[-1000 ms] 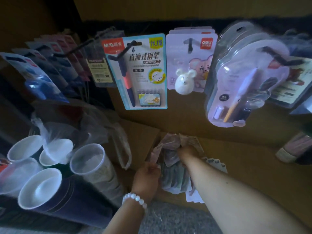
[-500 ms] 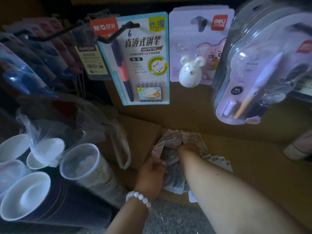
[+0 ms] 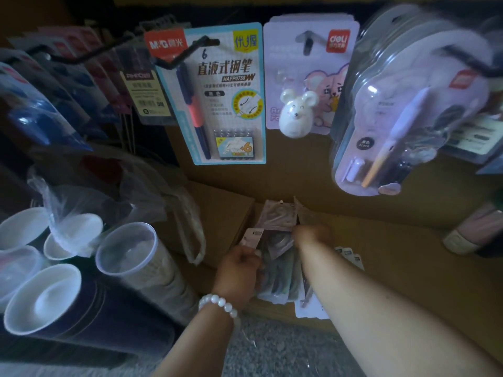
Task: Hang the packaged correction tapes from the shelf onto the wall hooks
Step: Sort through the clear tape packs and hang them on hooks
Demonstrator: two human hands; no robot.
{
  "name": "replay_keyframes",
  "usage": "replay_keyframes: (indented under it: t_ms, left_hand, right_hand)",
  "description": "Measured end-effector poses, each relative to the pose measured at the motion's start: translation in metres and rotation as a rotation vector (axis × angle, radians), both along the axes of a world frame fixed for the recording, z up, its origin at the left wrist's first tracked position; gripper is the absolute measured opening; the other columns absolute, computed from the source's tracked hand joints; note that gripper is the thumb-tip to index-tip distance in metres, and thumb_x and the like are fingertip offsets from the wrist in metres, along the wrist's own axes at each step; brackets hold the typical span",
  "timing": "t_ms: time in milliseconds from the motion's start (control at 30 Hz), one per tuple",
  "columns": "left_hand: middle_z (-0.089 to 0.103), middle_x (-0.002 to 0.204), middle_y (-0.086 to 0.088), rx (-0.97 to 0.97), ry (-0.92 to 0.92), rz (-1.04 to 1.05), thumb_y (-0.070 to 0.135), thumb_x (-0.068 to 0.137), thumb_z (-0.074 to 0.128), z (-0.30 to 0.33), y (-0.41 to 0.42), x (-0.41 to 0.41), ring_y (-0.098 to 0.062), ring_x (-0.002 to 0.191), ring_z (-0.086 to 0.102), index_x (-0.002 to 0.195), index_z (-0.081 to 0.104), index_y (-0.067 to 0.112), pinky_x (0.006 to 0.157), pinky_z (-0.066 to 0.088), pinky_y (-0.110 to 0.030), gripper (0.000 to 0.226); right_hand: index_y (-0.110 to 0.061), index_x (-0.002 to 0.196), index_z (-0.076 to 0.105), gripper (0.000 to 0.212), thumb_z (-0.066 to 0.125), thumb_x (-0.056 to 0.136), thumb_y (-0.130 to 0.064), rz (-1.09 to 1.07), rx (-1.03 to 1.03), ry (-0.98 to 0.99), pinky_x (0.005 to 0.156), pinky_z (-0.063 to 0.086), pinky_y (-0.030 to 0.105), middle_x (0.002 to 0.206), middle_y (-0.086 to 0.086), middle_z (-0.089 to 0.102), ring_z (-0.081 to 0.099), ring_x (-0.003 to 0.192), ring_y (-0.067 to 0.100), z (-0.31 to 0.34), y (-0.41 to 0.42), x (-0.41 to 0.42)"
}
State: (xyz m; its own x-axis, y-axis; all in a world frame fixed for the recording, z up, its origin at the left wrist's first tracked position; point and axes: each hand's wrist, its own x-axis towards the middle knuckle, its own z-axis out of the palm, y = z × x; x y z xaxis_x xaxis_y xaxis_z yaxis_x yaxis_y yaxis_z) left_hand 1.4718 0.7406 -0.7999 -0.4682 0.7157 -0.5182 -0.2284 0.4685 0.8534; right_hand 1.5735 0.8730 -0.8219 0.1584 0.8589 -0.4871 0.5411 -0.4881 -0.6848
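A pile of packaged correction tapes lies on the low brown shelf. My left hand, with a white bead bracelet at the wrist, grips the left side of the bunch, one pack's card sticking up above my fingers. My right hand is closed on the top of several packs fanned upward. More white-backed packs lie flat to the right of my forearm. Black wall hooks above carry other goods.
Hanging above are a pen pack, a mouse-shaped tape pack and a clear blister pack. Stacked plastic cups in a thin bag stand at the left. A cardboard box sits behind the pile.
The view has dropped and moved closer to the wall. Both hands stay on the pile, and the packs under my right hand have fanned up slightly.
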Motion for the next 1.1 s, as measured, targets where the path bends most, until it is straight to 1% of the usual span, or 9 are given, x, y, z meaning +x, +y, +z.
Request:
replay_keyframes:
  t_ms: [100,167,267,400,500,667,867,967,1100]
  left_hand:
    - [0.053,0.060,-0.009,0.005,0.017,-0.010,-0.001,0.098,0.048,0.007,-0.002,0.005,-0.015,0.040,0.046,0.078,0.055,0.007,0.037,0.038,-0.017,0.023]
    - [0.053,0.061,-0.010,-0.008,0.028,-0.019,0.001,0.099,0.048,0.010,-0.004,0.009,-0.019,0.045,0.046,0.078,0.055,0.007,0.044,0.040,-0.021,0.023]
    - [0.054,0.060,-0.010,-0.025,0.021,-0.010,0.004,0.099,0.050,0.015,-0.009,0.013,-0.022,0.049,0.048,0.074,0.056,0.009,0.050,0.040,-0.024,0.026]
    - [0.056,0.067,-0.010,-0.058,-0.096,0.047,0.017,0.099,0.054,0.025,-0.010,0.018,-0.024,0.057,0.053,0.074,0.056,0.010,0.058,0.046,-0.030,0.026]
    - [0.060,0.083,-0.007,-0.009,-0.267,0.059,0.040,0.095,0.059,0.034,-0.012,0.022,-0.024,0.073,0.059,0.080,0.058,0.018,0.066,0.049,-0.033,0.027]
    - [0.071,0.120,-0.014,0.173,-0.538,0.004,0.057,0.085,0.059,0.037,-0.015,0.022,-0.035,0.112,0.066,0.126,0.065,0.020,0.099,0.051,-0.053,0.055]
    - [0.072,0.111,-0.022,0.258,-0.474,0.183,0.018,0.096,0.060,0.032,-0.020,0.020,-0.034,0.084,0.073,0.126,0.059,0.008,0.064,0.060,-0.044,0.031]
    - [0.076,0.102,-0.017,0.249,-0.398,0.222,0.014,0.095,0.062,0.021,-0.021,0.014,-0.029,0.077,0.075,0.126,0.059,0.007,0.061,0.059,-0.040,0.032]
    - [0.077,0.092,-0.012,0.243,-0.346,0.213,0.014,0.096,0.059,0.014,-0.021,0.010,-0.028,0.076,0.073,0.113,0.064,0.010,0.067,0.058,-0.040,0.018]
  right_hand:
    - [0.002,0.108,0.064,0.025,0.057,0.092,-0.016,-0.045,0.051,0.039,0.055,0.035,0.020,0.113,0.018,0.062,0.059,0.108,0.031,0.006,-0.005,0.013]
    - [-0.004,0.073,0.063,0.015,0.064,0.085,-0.012,-0.097,0.104,0.147,0.047,0.030,0.025,0.081,0.014,0.061,0.057,0.079,0.028,0.012,-0.012,0.024]
    - [-0.012,0.048,0.045,0.040,0.068,0.081,-0.008,-0.125,0.116,0.236,0.049,0.031,0.025,0.056,0.006,0.046,0.043,0.052,0.019,0.022,-0.025,0.042]
    - [-0.017,0.047,0.056,0.021,0.073,0.058,-0.018,-0.175,0.128,0.434,0.057,0.037,0.031,0.054,0.004,0.051,0.045,0.051,0.019,0.044,-0.050,0.057]
    - [-0.014,0.057,0.065,0.017,0.079,0.066,-0.011,-0.153,0.174,0.491,0.051,0.034,0.025,0.050,0.006,0.054,0.046,0.046,0.018,0.054,-0.066,0.069]
    - [-0.014,0.063,0.067,0.017,0.075,0.076,-0.006,0.033,0.197,0.487,0.045,0.037,0.020,0.051,0.002,0.060,0.050,0.040,0.014,0.069,-0.093,0.075]
    - [-0.011,0.065,0.066,0.018,0.071,0.082,-0.010,0.147,0.133,0.482,0.037,0.040,0.022,0.058,0.013,0.060,0.052,0.039,0.019,0.067,-0.108,0.076]
    - [-0.006,0.075,0.063,0.018,0.070,0.084,-0.020,0.185,0.126,0.477,0.038,0.042,0.024,0.073,0.019,0.063,0.057,0.055,0.025,0.060,-0.108,0.074]
    - [-0.013,0.067,0.054,0.036,0.067,0.083,-0.043,0.113,0.207,0.292,0.056,0.036,0.028,0.062,0.007,0.057,0.054,0.061,0.021,0.040,-0.083,0.071]
